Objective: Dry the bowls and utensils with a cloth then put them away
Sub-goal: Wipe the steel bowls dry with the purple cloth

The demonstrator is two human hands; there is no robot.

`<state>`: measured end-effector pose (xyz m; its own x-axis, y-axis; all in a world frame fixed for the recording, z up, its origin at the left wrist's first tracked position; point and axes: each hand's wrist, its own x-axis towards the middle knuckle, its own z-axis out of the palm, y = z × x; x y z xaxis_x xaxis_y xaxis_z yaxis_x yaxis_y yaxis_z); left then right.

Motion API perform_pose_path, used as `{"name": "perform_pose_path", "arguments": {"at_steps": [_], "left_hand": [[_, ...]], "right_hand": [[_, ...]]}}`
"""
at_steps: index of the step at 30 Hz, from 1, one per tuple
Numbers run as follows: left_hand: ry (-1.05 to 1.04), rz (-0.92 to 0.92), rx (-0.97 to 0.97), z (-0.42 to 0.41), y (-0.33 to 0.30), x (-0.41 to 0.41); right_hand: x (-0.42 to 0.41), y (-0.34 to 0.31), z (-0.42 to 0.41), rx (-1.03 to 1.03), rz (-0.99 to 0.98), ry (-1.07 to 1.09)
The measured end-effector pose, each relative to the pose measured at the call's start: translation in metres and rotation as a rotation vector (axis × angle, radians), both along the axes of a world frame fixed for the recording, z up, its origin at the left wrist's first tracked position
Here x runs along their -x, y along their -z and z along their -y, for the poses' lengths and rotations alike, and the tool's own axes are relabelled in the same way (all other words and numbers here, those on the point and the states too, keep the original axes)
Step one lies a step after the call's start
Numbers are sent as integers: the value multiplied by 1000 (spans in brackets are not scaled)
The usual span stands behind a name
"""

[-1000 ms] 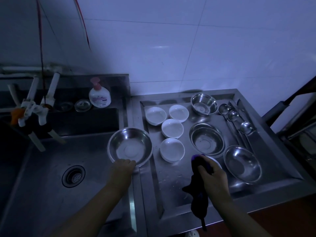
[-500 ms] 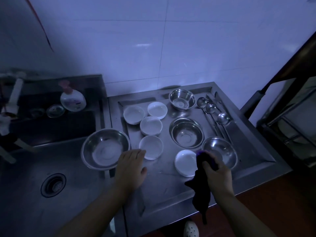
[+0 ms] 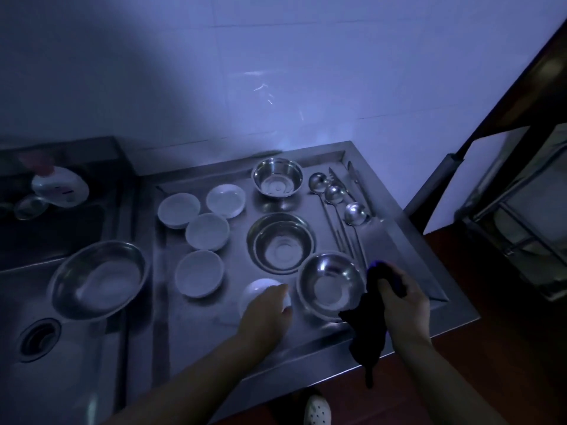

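Observation:
In the dim head view, my left hand [image 3: 266,309] rests over a small white bowl [image 3: 259,288] at the front of the steel drainboard [image 3: 392,240], fingers curled on its near rim. Beside a steel bowl [image 3: 329,286], my right hand [image 3: 403,299] grips a dark cloth [image 3: 368,335] that hangs past the counter's front edge. Two more steel bowls [image 3: 280,243] [image 3: 277,176] sit behind. Several other white bowls [image 3: 198,273] stand to the left. Three ladles [image 3: 334,194] lie along the right side.
A large steel bowl [image 3: 98,279] sits on the ridge between the drainboard and the sink [image 3: 61,378], whose drain [image 3: 38,338] is at the left. A soap bottle [image 3: 59,185] stands at the back left. A wire rack [image 3: 521,228] is to the right.
My left hand left the large steel bowl, crossed the drainboard to the right and came down on the front white bowl. My view swung right. The right hand kept hold of the cloth.

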<state>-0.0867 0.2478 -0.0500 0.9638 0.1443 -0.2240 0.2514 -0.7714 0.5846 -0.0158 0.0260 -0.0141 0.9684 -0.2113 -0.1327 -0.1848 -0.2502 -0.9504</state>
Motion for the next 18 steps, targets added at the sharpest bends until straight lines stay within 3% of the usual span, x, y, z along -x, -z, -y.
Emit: {"name": "perform_pose_path", "arguments": {"at_steps": [5, 7, 10, 18], "left_hand": [[-147, -469, 312, 78, 27, -41], [-496, -500, 753, 101, 32, -50], [-937, -444, 1118, 120, 45, -61], [-1113, -411, 1214, 128, 30, -78]], "right_hand": [[-37, 11, 53, 55, -5, -13], [-48, 16, 68, 72, -2, -34], [-60, 22, 83, 69, -16, -60], [-79, 20, 95, 19, 5, -146]]}}
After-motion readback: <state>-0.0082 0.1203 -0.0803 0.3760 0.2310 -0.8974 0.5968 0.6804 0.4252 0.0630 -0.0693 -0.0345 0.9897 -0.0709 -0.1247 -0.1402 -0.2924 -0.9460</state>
